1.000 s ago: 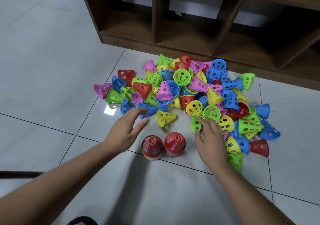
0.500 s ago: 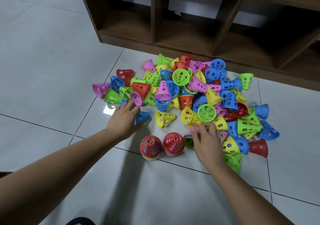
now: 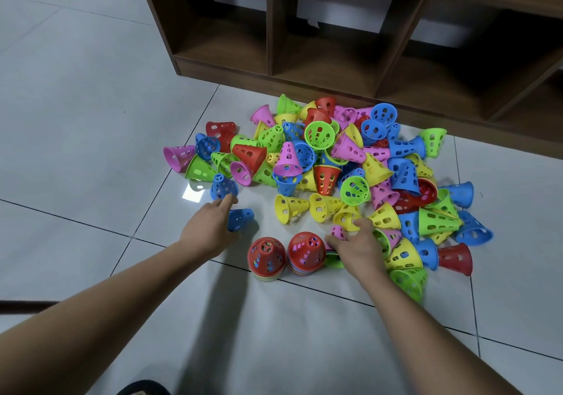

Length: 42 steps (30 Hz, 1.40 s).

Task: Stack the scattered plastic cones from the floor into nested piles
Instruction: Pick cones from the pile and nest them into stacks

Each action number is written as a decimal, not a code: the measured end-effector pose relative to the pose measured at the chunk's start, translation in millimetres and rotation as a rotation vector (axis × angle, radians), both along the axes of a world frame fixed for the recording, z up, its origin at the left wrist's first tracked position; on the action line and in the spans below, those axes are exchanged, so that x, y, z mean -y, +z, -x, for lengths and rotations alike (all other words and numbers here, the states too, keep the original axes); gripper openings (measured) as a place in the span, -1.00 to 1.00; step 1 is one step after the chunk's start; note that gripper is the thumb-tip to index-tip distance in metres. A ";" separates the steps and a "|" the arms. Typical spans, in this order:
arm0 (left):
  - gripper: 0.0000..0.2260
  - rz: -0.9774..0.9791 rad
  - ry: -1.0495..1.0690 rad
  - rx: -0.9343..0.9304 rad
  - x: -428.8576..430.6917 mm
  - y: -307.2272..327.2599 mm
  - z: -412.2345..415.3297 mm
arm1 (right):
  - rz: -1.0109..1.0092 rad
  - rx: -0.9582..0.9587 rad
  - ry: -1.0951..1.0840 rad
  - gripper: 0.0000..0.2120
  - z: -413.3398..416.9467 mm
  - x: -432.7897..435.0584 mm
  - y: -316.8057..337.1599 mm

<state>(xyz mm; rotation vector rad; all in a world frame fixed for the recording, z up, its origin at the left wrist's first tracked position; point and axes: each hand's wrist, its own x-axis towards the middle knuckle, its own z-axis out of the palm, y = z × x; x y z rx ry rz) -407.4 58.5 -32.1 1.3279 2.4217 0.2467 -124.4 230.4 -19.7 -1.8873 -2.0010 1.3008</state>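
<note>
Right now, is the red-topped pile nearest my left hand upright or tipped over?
Upright: the red-topped pile sits wide rim down on the floor, its narrow top facing up.

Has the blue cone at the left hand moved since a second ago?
Yes. The blue cone slid out of the heap toward the left red pile, which stayed put.

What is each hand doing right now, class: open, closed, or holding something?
Left hand: grips a blue cone.
Right hand: pinches a pink cone, beside the yellow ones.
</note>
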 end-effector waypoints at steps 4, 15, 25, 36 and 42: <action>-0.44 -0.150 0.074 0.076 4.8 17.1 -10.5 | -0.160 -0.119 0.055 -0.34 -1.1 0.0 6.7; -0.61 -0.557 0.264 0.495 23.9 95.5 -72.2 | -0.374 -0.528 -0.007 -0.62 0.4 22.2 59.6; -0.60 -0.750 0.247 0.613 43.8 96.8 -112.4 | -0.349 -0.769 -0.007 -0.61 -0.8 61.4 82.8; -0.55 -0.528 0.149 0.527 52.7 72.8 -120.5 | -0.285 -0.688 0.061 -0.54 -3.5 88.8 66.1; -0.49 -0.447 0.100 0.427 57.8 53.7 -111.3 | -0.417 -0.459 0.255 -0.54 -10.0 93.5 44.3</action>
